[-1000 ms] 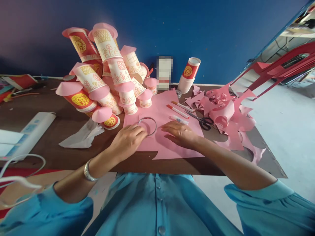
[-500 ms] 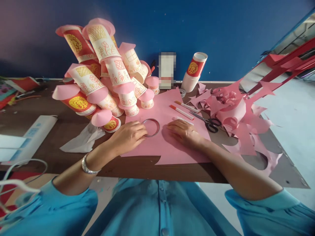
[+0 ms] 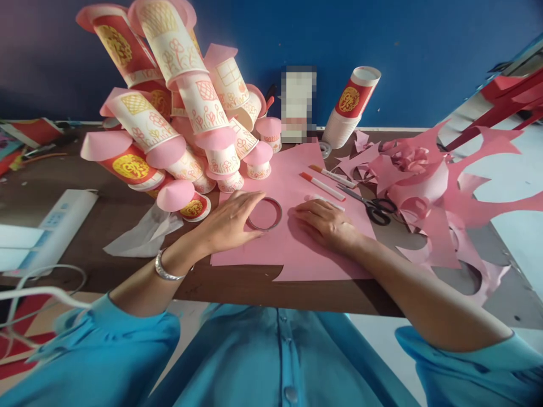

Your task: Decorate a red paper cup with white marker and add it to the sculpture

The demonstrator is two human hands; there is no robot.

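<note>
A thin grey-brown ring, like a nearly used-up tape roll, lies on the pink paper sheet. At its left side my left hand is open, thumb and fingers spread around the near edge; whether they touch it I cannot tell. My right hand rests palm down on the sheet, right of the ring, with its fingers lying on the paper. Just beyond those fingers lies a pale pen, partly hidden. An orange-capped marker and black-handled scissors are farther to the right.
Stacked paper cups with pink cone roofs stand at the back left. A cup stack is at the back right. Pink paper scraps crowd the right side. A white power strip and tissue lie on the left.
My left hand has opened, its thumb and fingers spreading apart at the ring. My right hand stays on the paper. The whole view has shifted slightly.
</note>
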